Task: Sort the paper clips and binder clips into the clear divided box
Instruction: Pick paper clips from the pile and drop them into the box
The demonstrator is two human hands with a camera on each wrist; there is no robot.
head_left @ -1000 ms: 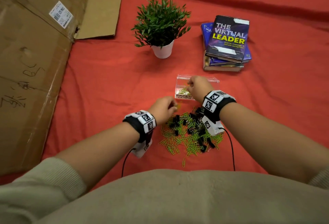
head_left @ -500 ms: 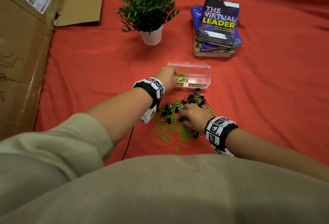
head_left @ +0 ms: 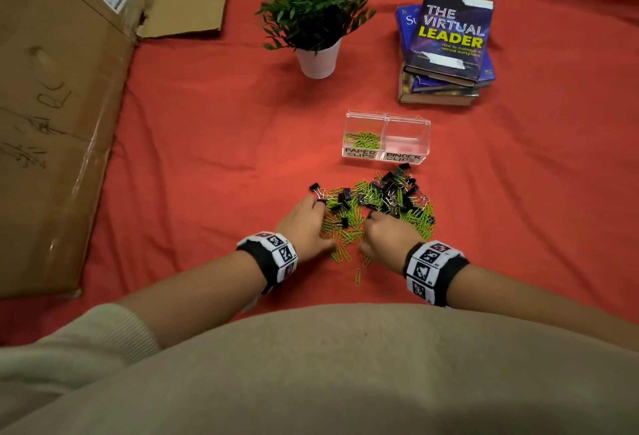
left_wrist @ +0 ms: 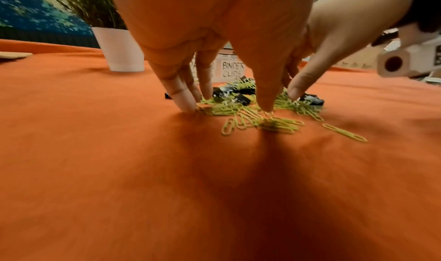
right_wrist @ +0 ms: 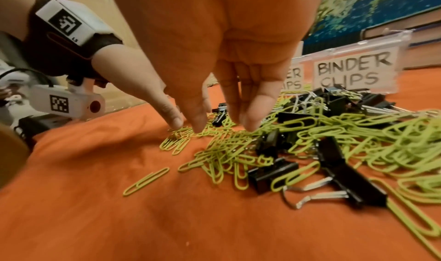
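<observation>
The clear divided box point(head_left: 408, 123) stands on the red cloth; several green paper clips point(head_left: 363, 140) lie in its left cell, and the cell labelled binder clips point(head_left: 406, 144) holds nothing. In front of it is a mixed pile of green paper clips point(right_wrist: 238, 148) and black binder clips point(right_wrist: 346, 180). My left hand point(head_left: 311, 218) reaches down at the pile's near left edge with straight spread fingertips point(left_wrist: 185, 104) on loose clips. Beside it, my right hand point(head_left: 378, 225) touches the paper clips with straight fingertips point(right_wrist: 250, 121). Neither hand holds anything.
A potted plant point(head_left: 316, 19) in a white pot stands behind the box to the left, and a stack of books point(head_left: 446, 50) behind to the right. Flattened cardboard point(head_left: 52, 123) covers the left side. One stray paper clip point(head_left: 358, 275) lies nearest me.
My left hand has come back from the box's paper-clip cell to the pile's left edge. The right hand stays on the pile, shifted slightly.
</observation>
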